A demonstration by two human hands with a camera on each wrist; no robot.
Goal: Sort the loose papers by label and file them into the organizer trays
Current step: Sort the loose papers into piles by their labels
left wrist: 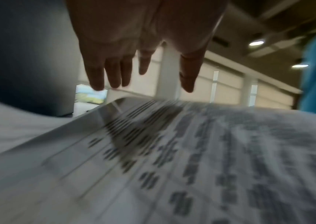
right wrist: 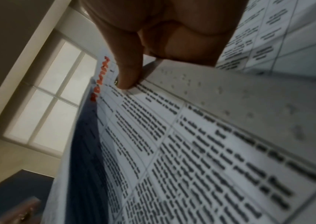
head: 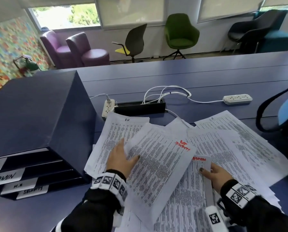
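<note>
Loose printed sheets (head: 223,148) lie spread over the blue table (head: 190,77). At the left stands a dark blue organizer (head: 39,114) with stacked trays; three of their tags read ADMIN (head: 3,178), H.R and SECURITY. My left hand (head: 118,158) rests at the left edge of a sheet with a red IT Security label (head: 183,145), the thumb on top. Its fingers (left wrist: 113,72) are straight in the left wrist view. My right hand (head: 215,173) pinches a raised sheet with a red ADMIN label (head: 199,159), with the thumb (right wrist: 126,75) on its printed face. An H.R. sheet (head: 116,131) lies beneath.
Two white power strips (head: 108,108) (head: 237,99) with cables (head: 166,92) lie behind the papers, by a black cable slot (head: 140,108). A blue chair (head: 287,118) stands at the table's right edge. More chairs stand by the windows.
</note>
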